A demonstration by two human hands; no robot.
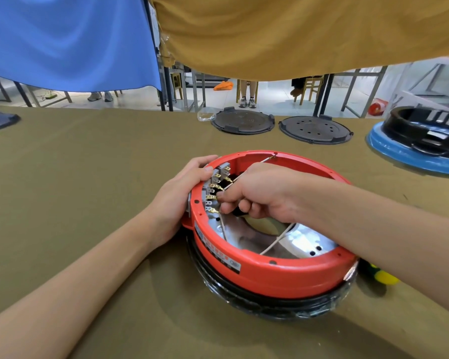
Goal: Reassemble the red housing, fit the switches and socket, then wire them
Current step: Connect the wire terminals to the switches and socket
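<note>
Olive cloth covers the counter (88, 177); two dark round plates (243, 122) lie at its far edge. Red housing (270, 275) sits near centre on a black base. Wiring step appears under way: switches (219, 174) already seated in the left wall, brass terminals (213, 196) facing inward. Left hand (178, 200) grips the housing's outer wall; right hand (254, 193) fingers curled, pinching at a terminal. Inside the housing: silver plate (301, 242), white wires (275, 240). Next move likely needs a straight push onto the tab.
</note>
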